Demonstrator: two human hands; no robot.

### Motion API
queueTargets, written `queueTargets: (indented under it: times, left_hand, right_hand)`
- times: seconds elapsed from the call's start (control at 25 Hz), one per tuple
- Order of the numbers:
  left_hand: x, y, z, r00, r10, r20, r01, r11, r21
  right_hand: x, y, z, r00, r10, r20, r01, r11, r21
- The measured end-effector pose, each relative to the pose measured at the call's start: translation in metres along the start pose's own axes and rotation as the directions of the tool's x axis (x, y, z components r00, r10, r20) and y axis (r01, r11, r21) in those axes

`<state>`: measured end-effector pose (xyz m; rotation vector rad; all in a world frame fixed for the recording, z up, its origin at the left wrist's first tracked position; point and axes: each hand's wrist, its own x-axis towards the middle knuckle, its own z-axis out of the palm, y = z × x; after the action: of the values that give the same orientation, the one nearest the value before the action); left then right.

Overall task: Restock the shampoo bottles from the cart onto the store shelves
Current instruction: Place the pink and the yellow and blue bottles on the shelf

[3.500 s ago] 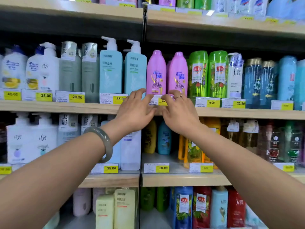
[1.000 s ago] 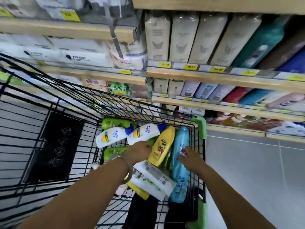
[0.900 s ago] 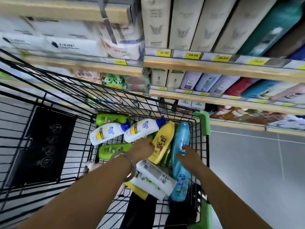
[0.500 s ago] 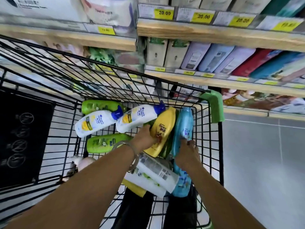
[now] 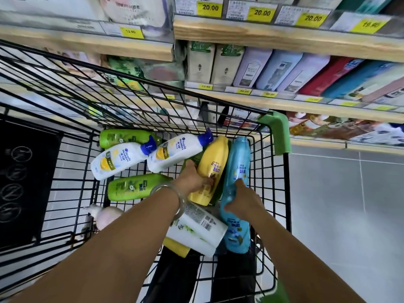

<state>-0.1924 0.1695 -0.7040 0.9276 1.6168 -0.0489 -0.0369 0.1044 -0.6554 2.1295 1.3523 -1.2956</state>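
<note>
Both arms reach down into the black wire cart (image 5: 286,193). My left hand (image 5: 192,178) wraps around the lower part of a yellow shampoo bottle (image 5: 215,162) lying in the basket. My right hand (image 5: 242,200) grips the middle of a blue shampoo bottle (image 5: 239,160) lying just to the right of it. Other bottles lie around them: two white ones with blue caps (image 5: 122,160) (image 5: 175,152), two green ones (image 5: 135,185) (image 5: 124,136), a white bottle with a barcode (image 5: 201,228) and a second blue bottle (image 5: 237,235) beneath my wrists.
Wooden store shelves (image 5: 284,38) with yellow price tags and boxed products run across the top. A lower shelf (image 5: 306,103) sits just behind the cart. The cart's green corner guard (image 5: 278,134) stands at its far right corner. Grey tiled floor (image 5: 349,215) lies to the right.
I turned from the shelf down to the cart. In the last second both hands reached deeper and closed, the left on the yellow bottle, the right on the blue one.
</note>
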Motion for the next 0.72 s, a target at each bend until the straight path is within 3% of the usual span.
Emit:
queueTargets:
  times: [0.2,0.4,0.6,0.72]
  left_hand:
    - [-0.015,0.011,-0.007,0.997,0.013,0.082,-0.006,0.996,-0.09]
    - [-0.05,0.025,-0.044,0.983,-0.006,0.184,-0.014,0.994,0.106]
    - [-0.115,0.056,-0.083,0.947,-0.056,0.317,0.031,0.996,0.086]
    - [-0.165,0.081,-0.098,0.941,0.004,0.338,0.003,1.0,-0.02]
  right_hand:
    - [-0.015,-0.016,-0.031,0.983,-0.063,-0.17,0.078,0.994,0.08]
    - [-0.049,-0.024,-0.076,0.967,-0.065,-0.245,0.122,0.966,0.226]
    - [-0.095,-0.027,-0.131,0.964,-0.039,-0.264,0.166,0.862,0.479]
    - [-0.142,-0.026,-0.167,0.96,-0.017,-0.279,0.188,0.779,0.599]
